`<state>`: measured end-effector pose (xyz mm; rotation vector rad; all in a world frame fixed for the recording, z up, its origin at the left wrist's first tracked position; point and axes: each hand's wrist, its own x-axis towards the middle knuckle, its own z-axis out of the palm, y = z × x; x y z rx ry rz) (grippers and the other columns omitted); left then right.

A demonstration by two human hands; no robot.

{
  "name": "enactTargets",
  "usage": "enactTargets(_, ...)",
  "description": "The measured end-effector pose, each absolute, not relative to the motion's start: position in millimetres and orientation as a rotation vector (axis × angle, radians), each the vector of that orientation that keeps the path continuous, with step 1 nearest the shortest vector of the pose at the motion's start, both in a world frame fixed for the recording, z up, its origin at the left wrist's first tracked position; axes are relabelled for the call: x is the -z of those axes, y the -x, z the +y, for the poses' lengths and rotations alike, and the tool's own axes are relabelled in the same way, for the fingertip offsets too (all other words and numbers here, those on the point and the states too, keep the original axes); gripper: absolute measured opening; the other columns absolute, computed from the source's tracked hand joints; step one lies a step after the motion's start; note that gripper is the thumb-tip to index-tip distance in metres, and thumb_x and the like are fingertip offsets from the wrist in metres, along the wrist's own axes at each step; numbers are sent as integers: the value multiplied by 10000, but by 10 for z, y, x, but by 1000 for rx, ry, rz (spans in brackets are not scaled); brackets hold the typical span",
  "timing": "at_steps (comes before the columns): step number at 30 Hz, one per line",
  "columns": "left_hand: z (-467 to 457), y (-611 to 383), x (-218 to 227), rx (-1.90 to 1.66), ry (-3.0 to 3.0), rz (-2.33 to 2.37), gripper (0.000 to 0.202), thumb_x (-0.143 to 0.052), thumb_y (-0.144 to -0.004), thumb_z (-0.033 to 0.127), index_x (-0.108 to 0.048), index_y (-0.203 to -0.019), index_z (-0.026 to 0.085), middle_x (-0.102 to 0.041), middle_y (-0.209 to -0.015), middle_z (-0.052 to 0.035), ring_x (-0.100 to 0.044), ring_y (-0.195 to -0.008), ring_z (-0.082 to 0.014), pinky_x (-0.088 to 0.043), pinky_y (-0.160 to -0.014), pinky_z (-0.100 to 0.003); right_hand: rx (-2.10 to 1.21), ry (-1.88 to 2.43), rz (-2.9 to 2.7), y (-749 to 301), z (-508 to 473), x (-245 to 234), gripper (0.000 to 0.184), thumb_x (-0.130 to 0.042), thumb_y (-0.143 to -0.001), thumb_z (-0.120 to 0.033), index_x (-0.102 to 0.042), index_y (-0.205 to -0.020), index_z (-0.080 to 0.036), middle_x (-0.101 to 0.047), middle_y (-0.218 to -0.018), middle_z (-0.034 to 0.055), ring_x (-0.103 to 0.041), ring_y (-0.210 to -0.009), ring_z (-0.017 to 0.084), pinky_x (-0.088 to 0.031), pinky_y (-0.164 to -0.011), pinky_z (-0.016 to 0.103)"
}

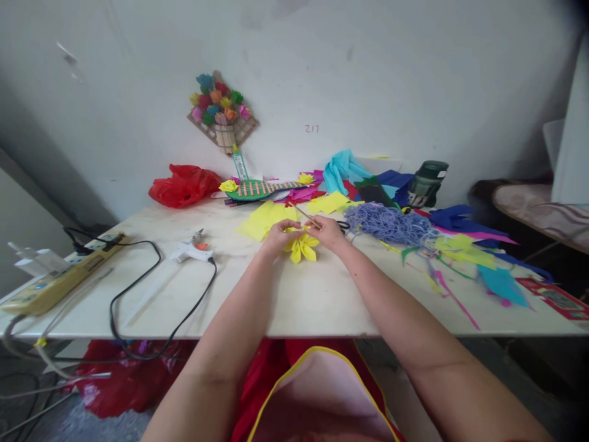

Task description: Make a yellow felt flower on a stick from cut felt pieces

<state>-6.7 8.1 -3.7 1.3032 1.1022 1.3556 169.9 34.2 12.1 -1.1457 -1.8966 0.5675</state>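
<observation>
Centrally, at the far-middle of the white table (322, 301), both hands meet over a yellow paper flower (302, 247). Flower lies on the tabletop, petals fanning toward the person.

Left hand (278, 236): fingers curled down onto the flower's left and upper petals, gripping it. Right hand (329, 232): just right of the flower, fingertips pinched around a thin wooden stick (304, 215). Stick slants up and away to the left, its near end at the flower's top. The two hands nearly touch above the bloom.

Surroundings:
- Yellow paper sheets (267, 219) flat on the table directly behind the hands.
- Pile of blue-purple yarn (389, 222) near the right hand, to its right.
- Dark green mug (427, 182) beyond the yarn, by the wall.
- Cyan paper (343, 169) crumpled at the wall, with dark blue and magenta scraps around it.
- Coloured paper offcuts scattered over the table's right side.
- White glue gun (191, 250) left of the hands, well apart; black cable (138, 294) loops from it over the near edge.
- Power strip (55, 282) at the far left edge.
- Red plastic bag (184, 184) at the back left.
- Woven wall piece with paper flowers (221, 113) hangs above the table.
</observation>
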Motion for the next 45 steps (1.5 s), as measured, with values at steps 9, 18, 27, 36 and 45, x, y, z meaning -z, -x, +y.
enactTargets(9, 53, 61, -6, -1246, -1322, 1289, 215, -829, -583, 301, -718, -726, 185, -671, -639, 1, -577, -591, -146, -434, -591, -265, -561, 1044, -1923, -1716, 363, -64, 173, -664, -796, -183, -764, -934, -207, -767, -809, 20, -674, -760, 198, -500, -730, 303)
enactTargets(18, 35, 38, -18, -1327, -1265, 1161, 184, -785, -561, 294, -673, -658, 185, -625, -588, 16, -524, -545, -124, -397, -569, -266, -647, 1038, -1896, -1721, 395, -40, 241, -610, -859, -190, -776, -1031, -218, -781, -806, 20, -730, -772, 211, -566, -767, 330)
enactTargets(27, 64, 35, 5, -1403, -1223, 1079, 283, -830, -480, 360, -676, -650, 193, -647, -608, 18, -540, -569, -131, -397, -580, -269, -871, 963, -1782, -1736, 435, -31, 259, -620, -828, -191, -708, -1071, -212, -773, -854, 11, -753, -756, 191, -597, -790, 337)
enactTargets(36, 28, 31, -32, -1415, -1189, 1024, 354, -881, -468, 392, -673, -670, 188, -667, -660, 5, -573, -610, -139, -426, -605, -270, -922, 1009, -1710, -1719, 381, -112, 62, -633, -758, -244, -593, -803, -230, -704, -759, -10, -721, -748, 190, -568, -758, 322)
enactTargets(45, 48, 37, 9, -1389, -1205, 1037, 336, -874, -515, 390, -682, -697, 184, -658, -645, 12, -570, -586, -133, -433, -591, -270, -907, 995, -1826, -1764, 272, -178, 344, -633, -744, -539, -560, -655, -215, -531, -612, -33, -488, -638, 147, -386, -596, 267)
